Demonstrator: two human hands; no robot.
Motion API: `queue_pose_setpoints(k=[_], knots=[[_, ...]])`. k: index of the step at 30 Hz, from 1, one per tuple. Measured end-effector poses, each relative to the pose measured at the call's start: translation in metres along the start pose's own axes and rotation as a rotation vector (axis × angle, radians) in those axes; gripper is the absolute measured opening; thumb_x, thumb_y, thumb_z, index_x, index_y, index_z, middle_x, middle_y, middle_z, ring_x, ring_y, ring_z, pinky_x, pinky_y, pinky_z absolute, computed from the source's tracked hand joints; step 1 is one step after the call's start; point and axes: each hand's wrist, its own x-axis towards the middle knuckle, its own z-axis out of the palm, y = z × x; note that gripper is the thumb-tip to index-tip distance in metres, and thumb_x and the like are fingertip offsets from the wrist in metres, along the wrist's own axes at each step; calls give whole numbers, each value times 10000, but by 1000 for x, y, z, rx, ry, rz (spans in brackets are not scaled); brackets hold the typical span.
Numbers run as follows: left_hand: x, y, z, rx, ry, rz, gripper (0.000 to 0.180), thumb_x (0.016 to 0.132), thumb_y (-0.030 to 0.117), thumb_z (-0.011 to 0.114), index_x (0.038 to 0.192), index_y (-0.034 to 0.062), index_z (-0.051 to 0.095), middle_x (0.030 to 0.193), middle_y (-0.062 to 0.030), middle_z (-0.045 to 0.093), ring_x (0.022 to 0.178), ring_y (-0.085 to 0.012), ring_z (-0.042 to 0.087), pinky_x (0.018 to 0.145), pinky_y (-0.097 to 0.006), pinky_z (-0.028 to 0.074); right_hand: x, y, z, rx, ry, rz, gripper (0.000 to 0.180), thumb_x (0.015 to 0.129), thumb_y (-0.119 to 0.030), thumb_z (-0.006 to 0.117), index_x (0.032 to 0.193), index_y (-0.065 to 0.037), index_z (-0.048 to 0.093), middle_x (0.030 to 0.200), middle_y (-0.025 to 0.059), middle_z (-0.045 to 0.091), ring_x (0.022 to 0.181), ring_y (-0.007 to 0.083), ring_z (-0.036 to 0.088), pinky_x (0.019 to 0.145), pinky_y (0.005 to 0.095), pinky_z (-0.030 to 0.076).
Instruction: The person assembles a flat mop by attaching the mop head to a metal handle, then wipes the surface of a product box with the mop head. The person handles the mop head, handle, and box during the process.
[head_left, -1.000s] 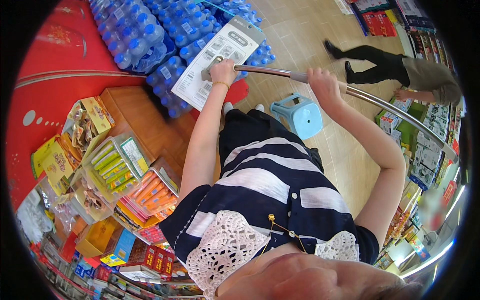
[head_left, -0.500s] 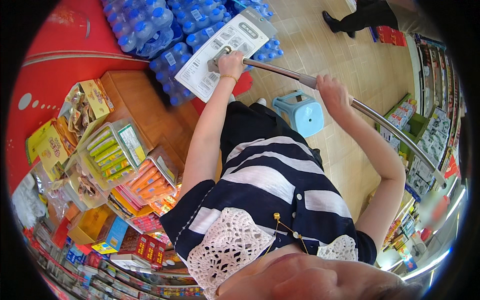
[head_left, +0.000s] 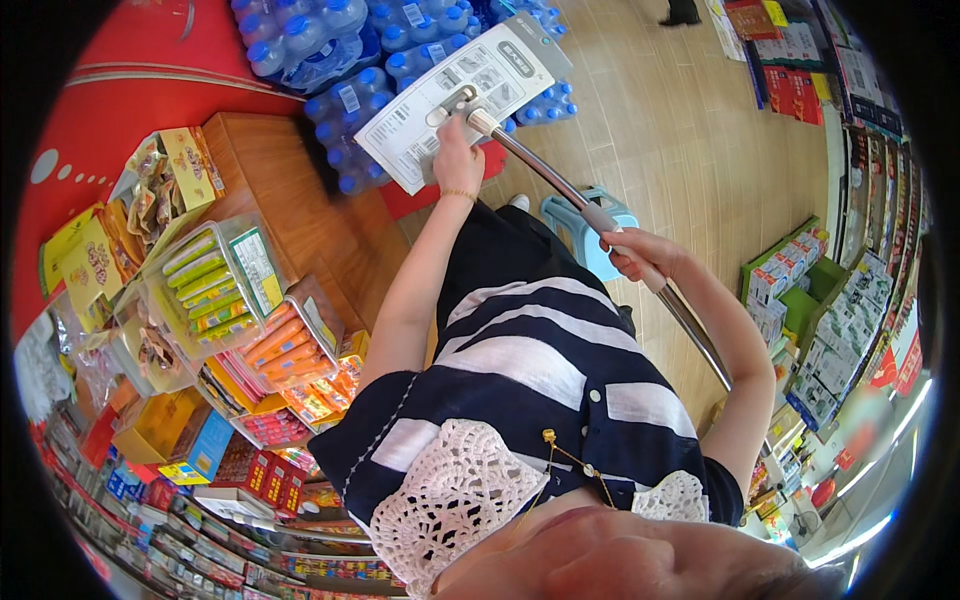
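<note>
A flat mop with a long metal pole (head_left: 548, 172) slants from the upper middle down to the right. A white printed card (head_left: 505, 85) covers its wide flat head, with a grey backing edge showing. My left hand (head_left: 458, 160) is closed at the bracket in the middle of the head, beside the pale joint (head_left: 483, 121) at the pole's end; some fingertips are hidden. My right hand (head_left: 645, 256) grips the pole just below its grey collar (head_left: 600, 217). The pole's lower end passes behind my right forearm.
Packs of blue-capped bottles (head_left: 345, 110) stand behind the mop head. A light-blue plastic stool (head_left: 585, 232) is under the pole. On my left are a wooden counter (head_left: 270, 190) and snack tubs (head_left: 215, 290). Shelves and a green box display (head_left: 800, 300) line the right.
My right hand has moved down and left with the pole, which now tilts more steeply. My left hand has shifted off the pole's end to the bracket. A person at the back has walked mostly out of view.
</note>
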Motion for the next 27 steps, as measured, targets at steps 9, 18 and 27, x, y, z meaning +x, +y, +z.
queue_pose_setpoints(k=[9,18,27], knots=[[31,-49,50,-937,-740,-927,425,895,446,529,1011,49,628,852,-138,677,668,-151,627,470,-289,459,3,1,22,-260,217,-14,219,780,-193,660,740,-97,467,554,-6,455,420,82,433,377,233,343],[27,-42,65,-1331,-679,-1003,403,905,420,533,1078,57,567,835,-141,676,541,-179,616,401,-259,446,0,25,41,-80,186,-52,183,768,-124,615,736,-79,440,559,4,450,416,91,445,380,237,366],[23,-39,68,-1382,-666,-998,407,903,423,535,1096,65,551,851,-156,674,552,-176,618,363,-220,410,-6,32,47,-47,209,-93,197,782,-120,610,730,-83,423,562,1,442,409,83,431,374,234,363]])
